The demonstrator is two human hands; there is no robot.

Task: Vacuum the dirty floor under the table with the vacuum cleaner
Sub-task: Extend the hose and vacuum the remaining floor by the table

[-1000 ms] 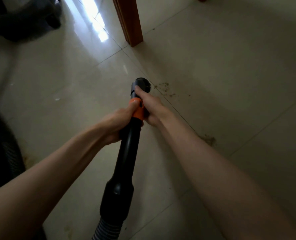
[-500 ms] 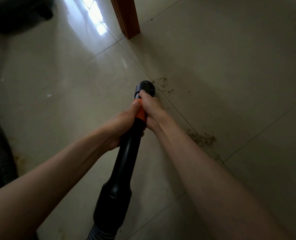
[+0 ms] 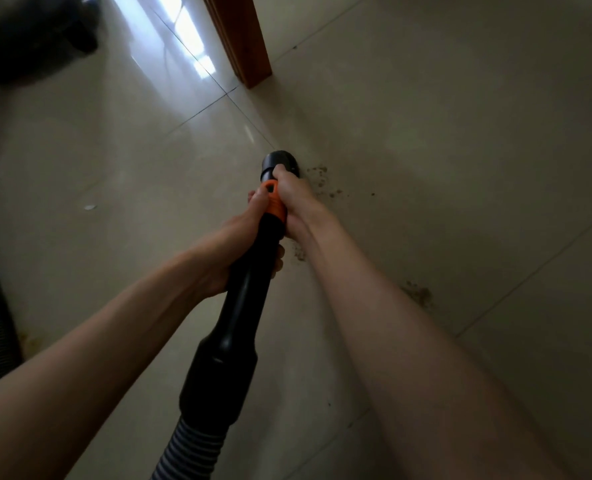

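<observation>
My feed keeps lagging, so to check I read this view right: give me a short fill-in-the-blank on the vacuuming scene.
1. Both hands grip the vacuum wand, the right hand ____ along it than the left hand.
2. The collar between the hands is coloured ____.
3. The dirt nearest the nozzle lies to its ____.

Missing words: farther; orange; right

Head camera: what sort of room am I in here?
Likely an indoor room of a home, at floor level under or beside furniture. Signs: glossy pale floor tiles, a wooden leg standing on them, and crumbs of dirt beside the vacuum nozzle.
</observation>
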